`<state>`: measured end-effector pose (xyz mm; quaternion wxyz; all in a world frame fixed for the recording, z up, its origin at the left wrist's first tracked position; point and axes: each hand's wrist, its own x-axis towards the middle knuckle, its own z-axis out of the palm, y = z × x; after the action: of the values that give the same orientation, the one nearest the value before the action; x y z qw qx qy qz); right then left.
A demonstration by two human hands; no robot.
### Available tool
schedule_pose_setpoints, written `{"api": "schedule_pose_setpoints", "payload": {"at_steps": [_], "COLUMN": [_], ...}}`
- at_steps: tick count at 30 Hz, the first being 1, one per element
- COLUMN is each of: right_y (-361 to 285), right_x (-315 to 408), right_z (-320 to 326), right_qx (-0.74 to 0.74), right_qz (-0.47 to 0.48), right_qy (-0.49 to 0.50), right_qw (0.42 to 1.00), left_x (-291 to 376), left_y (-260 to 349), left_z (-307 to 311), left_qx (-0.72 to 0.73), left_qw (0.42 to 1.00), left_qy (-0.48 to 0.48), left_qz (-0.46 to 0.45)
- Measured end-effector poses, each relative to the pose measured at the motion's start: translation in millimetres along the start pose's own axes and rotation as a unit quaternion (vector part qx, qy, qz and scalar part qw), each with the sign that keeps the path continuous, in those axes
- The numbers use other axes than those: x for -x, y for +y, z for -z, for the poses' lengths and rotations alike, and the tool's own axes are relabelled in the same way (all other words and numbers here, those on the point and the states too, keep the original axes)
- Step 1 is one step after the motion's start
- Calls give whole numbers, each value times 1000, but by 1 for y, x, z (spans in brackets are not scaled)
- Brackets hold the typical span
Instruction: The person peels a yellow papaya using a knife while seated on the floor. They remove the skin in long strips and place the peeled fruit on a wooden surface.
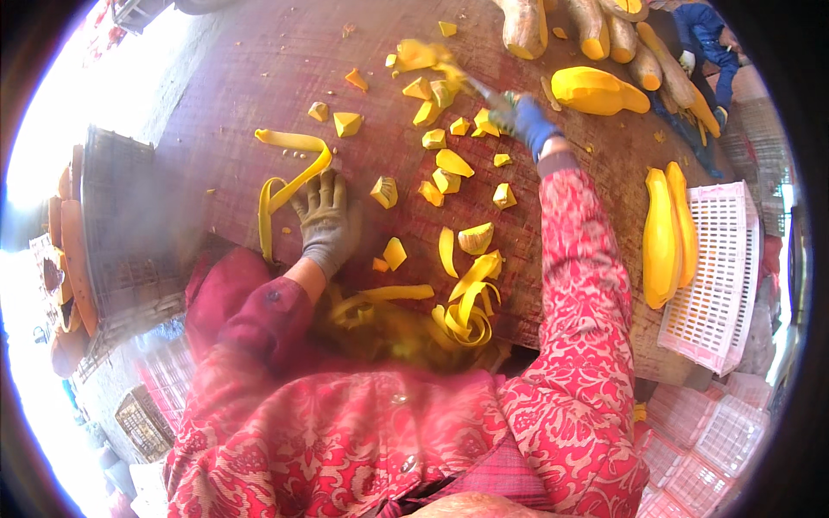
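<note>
My left hand (326, 223), in a grey-brown glove, lies with fingers apart on the stained tabletop, touching a long yellow strip of squash (304, 171). Stretched forward, my right hand (523, 123) in a blue and dark glove grips a tool whose narrow metal part points up and left; motion blur hides its exact kind and its far end. Beside that end are a blurred orange-yellow squash piece (414, 56) and several chunks. More squash chunks (447, 180) lie scattered between my hands. Curled peel strips (469, 317) lie at the near edge.
Peeled squash (592, 90) and unpeeled squashes (526, 29) lie at the far right. Two long peeled pieces (662, 239) rest by a white plastic crate (719, 265). A dark crate (126, 220) stands left. A person in blue (706, 45) is at the far upper right.
</note>
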<state>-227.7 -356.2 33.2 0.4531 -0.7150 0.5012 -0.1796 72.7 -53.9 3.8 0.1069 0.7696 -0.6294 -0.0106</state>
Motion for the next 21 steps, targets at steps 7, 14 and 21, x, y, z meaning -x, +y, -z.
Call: {"api": "schedule_pose_setpoints", "payload": {"at_steps": [7, 14, 21], "right_y": [64, 73, 61], "right_x": [157, 223, 174], "right_z": [-8, 29, 11], "right_qx": [-64, 270, 334], "right_qz": [29, -158, -61], "right_qy": [79, 314, 231], "right_qw": [994, 896, 912], "left_x": [-2, -2, -3], "left_y": [-1, 0, -4], "left_z": [-3, -1, -5], "left_qx": [-23, -9, -26], "left_qw": [1000, 1000, 1000], "left_qy": [-15, -11, -6], "left_qz": [9, 3, -2]}}
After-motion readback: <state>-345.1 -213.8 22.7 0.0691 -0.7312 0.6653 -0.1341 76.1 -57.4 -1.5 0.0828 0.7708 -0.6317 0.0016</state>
